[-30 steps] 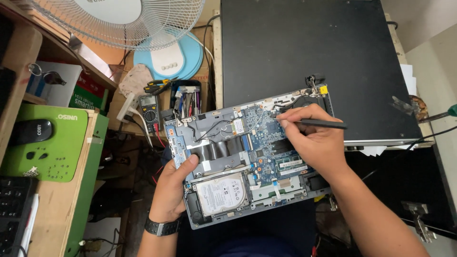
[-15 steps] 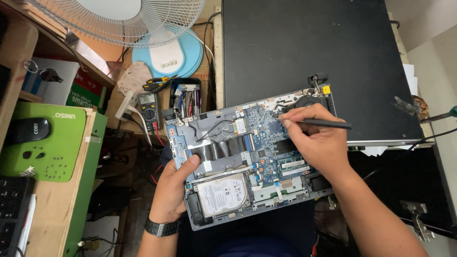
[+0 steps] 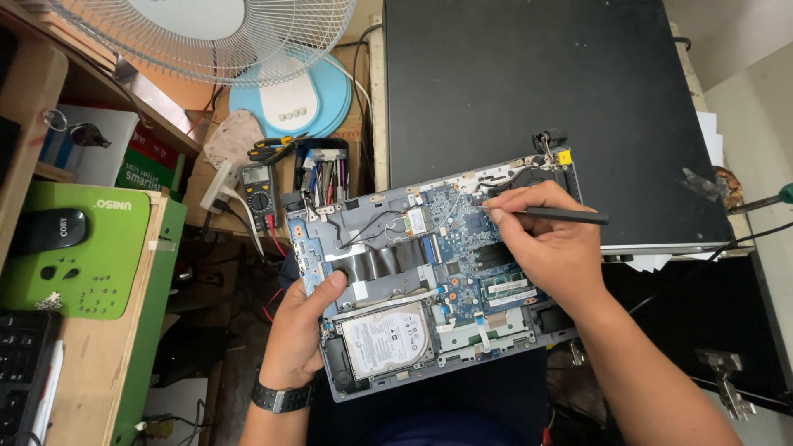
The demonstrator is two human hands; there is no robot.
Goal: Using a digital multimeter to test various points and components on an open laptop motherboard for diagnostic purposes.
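Observation:
An opened laptop base lies tilted over my lap, its blue circuit board, silver hard drive and black cables exposed. My left hand grips the base's left edge, thumb resting on top near the drive. My right hand holds a thin black tool like a pen, its tip touching the board's upper right area near the hinge.
A large black panel lies behind the laptop. A white fan with a blue base, a multimeter, pliers and a tool holder stand at the back left. A green mat with a mouse sits on the left shelf.
My right hand has shifted slightly with the tool tip on the board. The view has drifted a little; the left hand keeps its grip.

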